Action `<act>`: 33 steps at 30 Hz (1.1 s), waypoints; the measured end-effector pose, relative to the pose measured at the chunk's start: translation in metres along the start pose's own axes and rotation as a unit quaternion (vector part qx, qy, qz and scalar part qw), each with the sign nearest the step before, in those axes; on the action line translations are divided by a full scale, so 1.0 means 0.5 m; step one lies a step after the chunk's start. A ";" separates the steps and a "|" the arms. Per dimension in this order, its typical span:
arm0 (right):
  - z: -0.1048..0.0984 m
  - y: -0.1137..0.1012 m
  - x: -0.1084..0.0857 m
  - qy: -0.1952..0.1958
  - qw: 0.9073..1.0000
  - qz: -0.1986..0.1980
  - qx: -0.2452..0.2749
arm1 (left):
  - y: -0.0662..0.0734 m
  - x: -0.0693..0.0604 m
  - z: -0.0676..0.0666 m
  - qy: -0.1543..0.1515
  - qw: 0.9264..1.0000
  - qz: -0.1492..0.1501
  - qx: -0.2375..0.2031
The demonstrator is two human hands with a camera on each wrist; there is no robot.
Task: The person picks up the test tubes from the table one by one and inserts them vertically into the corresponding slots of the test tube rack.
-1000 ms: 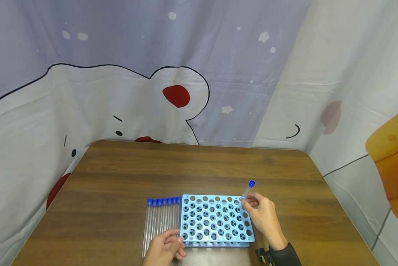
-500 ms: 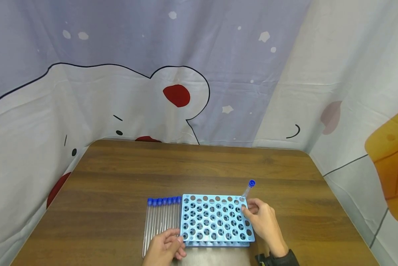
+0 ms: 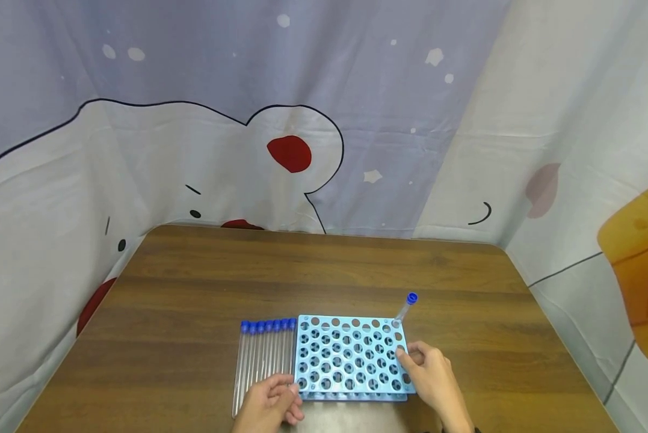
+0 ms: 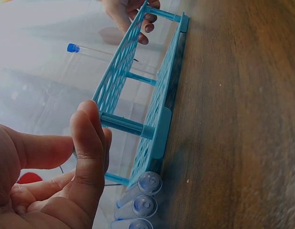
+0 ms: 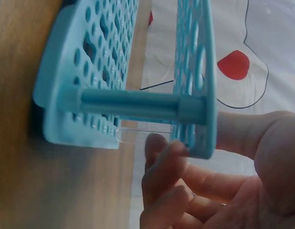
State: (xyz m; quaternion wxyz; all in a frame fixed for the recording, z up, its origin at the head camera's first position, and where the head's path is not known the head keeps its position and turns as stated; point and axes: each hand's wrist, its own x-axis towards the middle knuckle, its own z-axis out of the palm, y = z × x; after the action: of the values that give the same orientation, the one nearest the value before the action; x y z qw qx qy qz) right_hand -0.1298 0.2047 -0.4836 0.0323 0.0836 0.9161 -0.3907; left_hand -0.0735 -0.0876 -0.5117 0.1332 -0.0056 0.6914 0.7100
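A light-blue test tube rack (image 3: 342, 355) with two perforated plates stands near the table's front. One clear test tube (image 3: 403, 311) with a blue cap leans slightly in its far right corner hole. My left hand (image 3: 269, 404) pinches the rack's near left corner between thumb and finger. Over on the right side, my right hand (image 3: 433, 376) grips the upper plate's edge, thumb on top and fingers beneath. In the right wrist view, those fingertips (image 5: 157, 143) appear close to the tube's lower part; contact cannot be told. Several capped test tubes (image 3: 264, 358) lie side by side left of the rack.
The brown wooden table (image 3: 194, 288) extends behind and to both sides of the rack. A patterned cloth (image 3: 378, 120) hangs along its back and sides. In the left wrist view, rounded tube ends (image 4: 144, 206) lie close to the rack's base.
My right hand has let go of the capped test tube and slid nearer along the rack's right edge. The tube stays in its corner hole. My left hand keeps its place.
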 end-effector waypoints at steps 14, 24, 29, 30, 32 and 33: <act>0.021 0.015 -0.009 -0.002 0.999 0.016 0.037 | 0.000 -0.016 -0.010 0.025 1.000 0.011 0.005; 0.011 0.027 -0.013 0.007 0.999 0.024 0.043 | 0.046 0.007 -0.081 0.184 0.973 0.031 0.137; 0.012 0.027 -0.012 0.002 0.999 0.029 0.036 | 0.046 0.018 -0.117 0.224 0.932 0.007 0.287; 0.012 0.026 -0.013 0.001 0.999 0.030 0.034 | 0.045 0.019 -0.121 0.228 0.925 0.004 0.304; 0.015 0.025 -0.012 -0.003 0.999 0.027 0.032 | 0.041 0.019 -0.128 0.236 0.914 0.000 0.329; 0.016 0.023 -0.012 -0.003 0.999 0.025 0.033 | 0.040 0.019 -0.130 0.241 0.909 0.000 0.339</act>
State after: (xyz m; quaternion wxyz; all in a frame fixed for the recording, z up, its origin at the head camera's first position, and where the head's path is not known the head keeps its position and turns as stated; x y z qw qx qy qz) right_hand -0.1217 0.2059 -0.4967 0.0418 0.1062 0.9004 -0.4199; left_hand -0.0982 -0.1499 -0.4968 -0.0434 -0.1315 0.9015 0.4100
